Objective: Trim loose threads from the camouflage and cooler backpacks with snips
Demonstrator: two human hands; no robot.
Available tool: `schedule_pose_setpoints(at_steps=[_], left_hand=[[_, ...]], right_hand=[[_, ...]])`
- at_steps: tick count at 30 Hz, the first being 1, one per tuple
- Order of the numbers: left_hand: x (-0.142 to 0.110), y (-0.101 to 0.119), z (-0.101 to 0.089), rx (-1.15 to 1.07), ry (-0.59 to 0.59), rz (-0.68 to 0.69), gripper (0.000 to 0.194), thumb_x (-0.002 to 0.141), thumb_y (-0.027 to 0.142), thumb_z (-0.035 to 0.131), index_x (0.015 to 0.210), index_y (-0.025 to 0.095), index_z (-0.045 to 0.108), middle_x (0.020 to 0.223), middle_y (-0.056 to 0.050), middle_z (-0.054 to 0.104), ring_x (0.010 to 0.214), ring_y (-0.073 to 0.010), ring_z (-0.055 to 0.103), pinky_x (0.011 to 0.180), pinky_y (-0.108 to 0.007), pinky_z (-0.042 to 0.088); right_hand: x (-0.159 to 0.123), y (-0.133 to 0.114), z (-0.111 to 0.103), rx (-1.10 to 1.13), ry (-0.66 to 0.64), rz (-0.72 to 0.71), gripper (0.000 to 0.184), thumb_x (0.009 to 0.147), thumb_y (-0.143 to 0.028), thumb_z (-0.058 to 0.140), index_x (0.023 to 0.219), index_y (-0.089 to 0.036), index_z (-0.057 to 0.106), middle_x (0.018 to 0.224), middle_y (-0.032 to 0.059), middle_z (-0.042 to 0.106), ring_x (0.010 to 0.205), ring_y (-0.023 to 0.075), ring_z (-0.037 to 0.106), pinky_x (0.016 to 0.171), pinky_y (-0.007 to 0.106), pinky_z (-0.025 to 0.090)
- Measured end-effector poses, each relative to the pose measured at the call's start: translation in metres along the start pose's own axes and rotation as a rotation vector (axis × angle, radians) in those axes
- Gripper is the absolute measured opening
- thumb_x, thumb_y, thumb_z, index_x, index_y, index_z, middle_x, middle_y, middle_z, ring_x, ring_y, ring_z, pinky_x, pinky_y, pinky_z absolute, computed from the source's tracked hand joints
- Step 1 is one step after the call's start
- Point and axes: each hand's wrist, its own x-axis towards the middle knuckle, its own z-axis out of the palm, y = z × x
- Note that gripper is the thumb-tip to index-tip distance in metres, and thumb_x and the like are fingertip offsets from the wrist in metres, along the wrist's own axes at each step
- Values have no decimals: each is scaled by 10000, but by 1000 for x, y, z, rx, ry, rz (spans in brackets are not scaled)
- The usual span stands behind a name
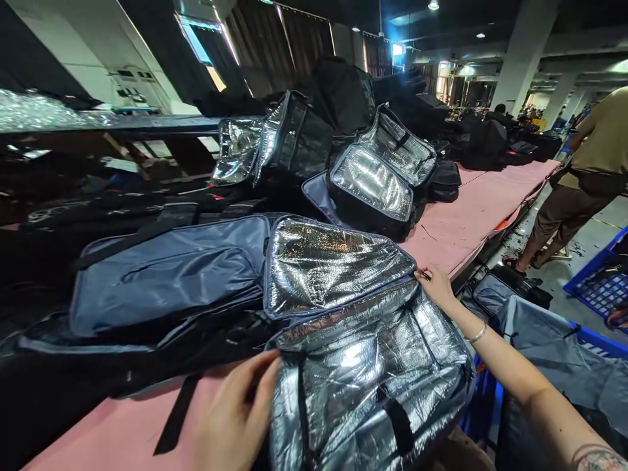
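Observation:
A cooler bag (353,366) with a shiny silver foil lining lies open in front of me, its foil-lined lid (333,261) folded back. My left hand (240,412), blurred, has its curved fingers and thumb at the bag's left rim. At the right corner, where lid and body meet, my right hand (434,284) pinches the edge; a small dark bit shows between its fingers, too small to name. A black strap (400,425) crosses the lining near me. Left of the lid is a dark blue-grey fabric panel (171,268); whether it joins this bag I cannot tell.
More foil-lined bags (375,183) stand behind on the pink-covered table (481,203), with black bags piled beyond. A loose black strap (179,412) hangs at the front left. On the right are blue crates (603,281), one holding grey bags, and a standing person (598,144).

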Motion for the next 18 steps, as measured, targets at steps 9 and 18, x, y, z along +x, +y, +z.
schedule_pose_setpoints(at_steps=[9,18], left_hand=[[74,78,74,58,-15,518,289,831,400,489,910,158,626,805,-92,609,775,-230,539,679,-336,431],[1,77,77,-44,66,438,260,885,280,413,875,200,661,700,-42,635,678,-165,537,664,-278,402]], right_hand=[[-46,-52,52,117,-276,41,226,724,-340,595,576,-179,651,545,-31,560,561,120,478,544,223,294],[-97,-31,72,370,-423,357,610,706,-694,485,632,-118,673,394,-91,253,354,51,200,370,212,181]])
